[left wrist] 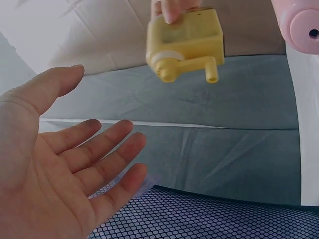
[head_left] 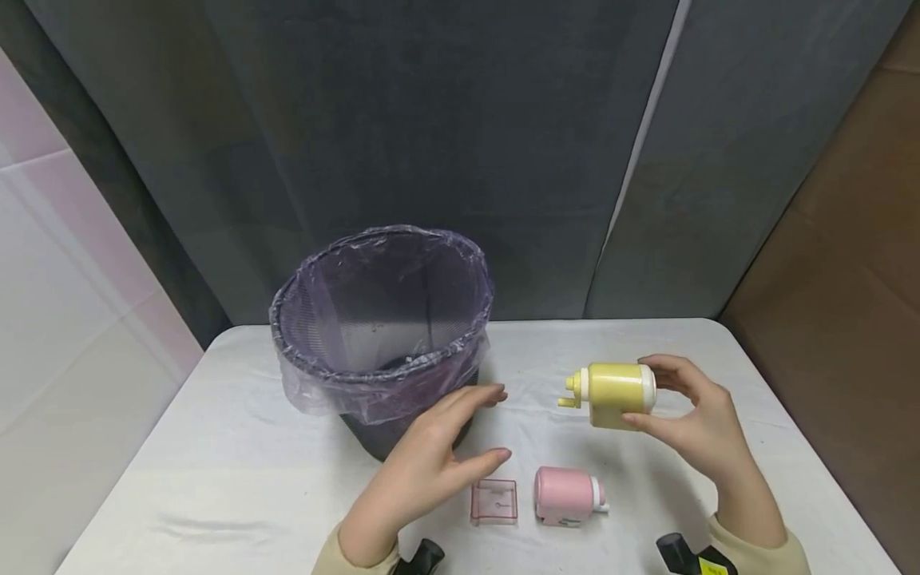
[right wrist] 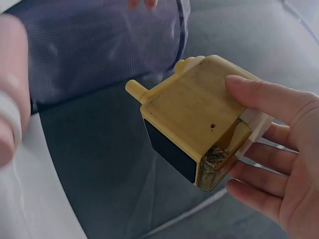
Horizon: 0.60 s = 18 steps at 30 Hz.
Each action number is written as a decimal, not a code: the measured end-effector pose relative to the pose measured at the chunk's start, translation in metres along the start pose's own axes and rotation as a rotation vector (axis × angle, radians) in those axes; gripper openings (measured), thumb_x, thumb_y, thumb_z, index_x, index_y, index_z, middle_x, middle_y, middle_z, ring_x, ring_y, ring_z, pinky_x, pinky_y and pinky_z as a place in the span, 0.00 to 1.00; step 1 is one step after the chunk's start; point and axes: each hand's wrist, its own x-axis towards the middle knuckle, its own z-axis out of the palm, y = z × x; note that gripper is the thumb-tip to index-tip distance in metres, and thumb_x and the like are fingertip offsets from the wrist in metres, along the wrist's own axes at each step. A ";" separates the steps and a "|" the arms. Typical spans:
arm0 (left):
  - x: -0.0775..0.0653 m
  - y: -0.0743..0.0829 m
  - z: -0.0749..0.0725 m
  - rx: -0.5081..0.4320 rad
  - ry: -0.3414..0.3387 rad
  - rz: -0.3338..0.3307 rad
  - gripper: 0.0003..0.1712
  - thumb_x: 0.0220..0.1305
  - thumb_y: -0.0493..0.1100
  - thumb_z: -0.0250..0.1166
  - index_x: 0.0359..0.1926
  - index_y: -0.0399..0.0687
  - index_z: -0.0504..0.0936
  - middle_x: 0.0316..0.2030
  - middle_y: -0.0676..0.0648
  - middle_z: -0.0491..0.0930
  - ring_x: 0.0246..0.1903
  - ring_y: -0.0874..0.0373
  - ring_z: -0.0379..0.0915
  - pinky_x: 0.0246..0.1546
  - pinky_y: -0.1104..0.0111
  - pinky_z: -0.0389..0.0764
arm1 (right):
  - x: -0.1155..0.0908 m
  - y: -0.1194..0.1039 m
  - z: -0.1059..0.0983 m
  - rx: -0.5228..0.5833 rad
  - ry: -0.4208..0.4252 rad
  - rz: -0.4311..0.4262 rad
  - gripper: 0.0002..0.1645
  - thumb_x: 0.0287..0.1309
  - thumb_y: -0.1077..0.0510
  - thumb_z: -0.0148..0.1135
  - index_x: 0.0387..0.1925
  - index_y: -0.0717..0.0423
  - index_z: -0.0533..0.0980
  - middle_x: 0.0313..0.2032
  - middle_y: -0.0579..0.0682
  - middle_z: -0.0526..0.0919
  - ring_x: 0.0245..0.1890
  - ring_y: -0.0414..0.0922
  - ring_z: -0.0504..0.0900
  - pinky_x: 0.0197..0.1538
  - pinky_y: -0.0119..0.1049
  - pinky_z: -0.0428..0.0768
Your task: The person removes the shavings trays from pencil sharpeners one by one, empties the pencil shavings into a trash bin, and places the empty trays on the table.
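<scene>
My right hand [head_left: 700,419] pinches a yellow hand-crank pencil sharpener [head_left: 614,389] between thumb and fingers, above the table and tipped so its crank side points left. In the right wrist view, its see-through drawer [right wrist: 215,167] holds dark shavings. My left hand [head_left: 427,455], fingers spread and holding nothing, is in front of the bin's right side. A pink pencil sharpener [head_left: 564,495] lies on the table between the hands, crank toward the right. Beside it sits a clear pinkish drawer [head_left: 494,503], just right of my left wrist.
A dark mesh waste bin [head_left: 374,439] lined with a thin purple bag [head_left: 460,351] stands left of centre on the white-covered table [head_left: 237,471]. Grey panels [head_left: 460,120] rise behind it. A brown wall [head_left: 848,319] bounds the right side, a pale wall [head_left: 72,319] the left.
</scene>
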 end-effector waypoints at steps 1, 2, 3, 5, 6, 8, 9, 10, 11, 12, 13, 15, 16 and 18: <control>0.000 0.000 0.000 0.005 0.002 0.006 0.33 0.53 0.50 0.65 0.59 0.47 0.67 0.52 0.58 0.71 0.54 0.65 0.63 0.53 0.70 0.66 | 0.000 -0.007 0.000 0.016 -0.007 -0.025 0.40 0.18 0.72 0.77 0.45 0.60 0.73 0.37 0.45 0.79 0.38 0.34 0.76 0.46 0.26 0.67; 0.000 0.001 0.000 0.010 0.003 0.011 0.33 0.53 0.51 0.65 0.59 0.47 0.67 0.52 0.58 0.71 0.54 0.65 0.63 0.53 0.70 0.66 | 0.000 -0.014 0.000 0.031 -0.014 -0.048 0.41 0.17 0.73 0.77 0.44 0.62 0.73 0.37 0.46 0.79 0.38 0.34 0.76 0.46 0.26 0.68; 0.000 0.001 0.001 0.018 0.004 0.016 0.33 0.53 0.51 0.65 0.59 0.47 0.67 0.52 0.58 0.70 0.54 0.65 0.63 0.53 0.70 0.66 | 0.000 -0.020 0.000 0.041 -0.021 -0.070 0.40 0.16 0.74 0.77 0.43 0.64 0.73 0.36 0.46 0.80 0.37 0.34 0.77 0.46 0.26 0.69; -0.001 0.002 0.000 0.029 0.006 0.026 0.33 0.53 0.51 0.65 0.59 0.47 0.67 0.52 0.57 0.70 0.55 0.64 0.63 0.54 0.70 0.65 | 0.000 -0.031 0.001 0.048 -0.030 -0.104 0.40 0.14 0.75 0.76 0.42 0.65 0.73 0.35 0.46 0.80 0.37 0.34 0.77 0.45 0.26 0.69; -0.001 0.002 0.000 0.035 0.009 0.031 0.33 0.53 0.51 0.65 0.59 0.47 0.67 0.52 0.57 0.70 0.55 0.64 0.63 0.54 0.69 0.65 | 0.000 -0.036 0.002 0.054 -0.034 -0.123 0.40 0.14 0.75 0.76 0.41 0.66 0.73 0.35 0.46 0.80 0.36 0.34 0.77 0.45 0.26 0.69; -0.001 0.003 0.000 0.047 0.010 0.035 0.33 0.53 0.52 0.65 0.59 0.47 0.67 0.53 0.56 0.70 0.55 0.63 0.62 0.54 0.69 0.65 | -0.001 -0.042 0.004 0.063 -0.038 -0.174 0.40 0.12 0.75 0.76 0.41 0.66 0.73 0.34 0.47 0.80 0.36 0.35 0.77 0.44 0.26 0.69; -0.001 0.003 0.000 0.052 0.009 0.038 0.33 0.53 0.52 0.65 0.59 0.47 0.67 0.53 0.56 0.70 0.55 0.63 0.63 0.54 0.69 0.65 | -0.001 -0.044 0.006 0.073 -0.041 -0.198 0.40 0.12 0.74 0.76 0.41 0.66 0.73 0.34 0.48 0.80 0.36 0.35 0.77 0.44 0.26 0.70; -0.001 0.004 0.000 0.055 0.008 0.040 0.34 0.53 0.52 0.64 0.59 0.46 0.67 0.54 0.55 0.70 0.55 0.62 0.63 0.54 0.68 0.65 | -0.001 -0.046 0.007 0.085 -0.046 -0.224 0.40 0.11 0.74 0.76 0.41 0.66 0.73 0.34 0.48 0.80 0.36 0.36 0.77 0.44 0.26 0.70; -0.001 0.004 0.000 0.059 0.005 0.041 0.34 0.54 0.53 0.64 0.59 0.46 0.66 0.54 0.55 0.70 0.55 0.62 0.63 0.54 0.68 0.65 | -0.002 -0.048 0.008 0.100 -0.051 -0.244 0.40 0.11 0.74 0.76 0.41 0.66 0.73 0.34 0.49 0.80 0.36 0.37 0.77 0.44 0.26 0.70; -0.001 0.005 0.000 0.060 0.003 0.041 0.34 0.54 0.53 0.64 0.59 0.46 0.66 0.54 0.54 0.70 0.55 0.61 0.63 0.54 0.67 0.65 | -0.002 -0.050 0.009 0.115 -0.057 -0.266 0.40 0.11 0.74 0.76 0.41 0.66 0.73 0.34 0.49 0.80 0.36 0.38 0.77 0.44 0.27 0.70; -0.002 0.005 -0.001 0.061 -0.001 0.041 0.34 0.54 0.54 0.63 0.60 0.46 0.66 0.54 0.53 0.70 0.55 0.61 0.63 0.54 0.67 0.66 | -0.003 -0.051 0.011 0.129 -0.063 -0.282 0.40 0.11 0.74 0.76 0.41 0.65 0.73 0.34 0.49 0.80 0.36 0.38 0.77 0.44 0.27 0.70; -0.002 0.006 -0.001 0.061 -0.008 0.046 0.35 0.55 0.55 0.63 0.60 0.46 0.65 0.55 0.52 0.70 0.55 0.59 0.64 0.54 0.66 0.66 | -0.003 -0.055 0.013 0.157 -0.076 -0.302 0.40 0.11 0.73 0.76 0.41 0.65 0.73 0.35 0.50 0.80 0.37 0.39 0.77 0.44 0.28 0.70; -0.002 0.007 -0.001 0.060 -0.009 0.050 0.35 0.54 0.55 0.63 0.60 0.46 0.65 0.55 0.52 0.70 0.55 0.59 0.64 0.54 0.65 0.66 | -0.004 -0.056 0.014 0.168 -0.082 -0.312 0.40 0.12 0.73 0.76 0.41 0.66 0.73 0.35 0.50 0.80 0.37 0.39 0.77 0.43 0.28 0.71; -0.001 0.007 0.000 0.058 -0.015 0.057 0.36 0.54 0.56 0.63 0.60 0.46 0.65 0.55 0.52 0.70 0.55 0.59 0.64 0.54 0.65 0.66 | -0.004 -0.059 0.016 0.183 -0.090 -0.327 0.40 0.12 0.72 0.77 0.41 0.66 0.73 0.35 0.50 0.80 0.36 0.39 0.77 0.43 0.28 0.71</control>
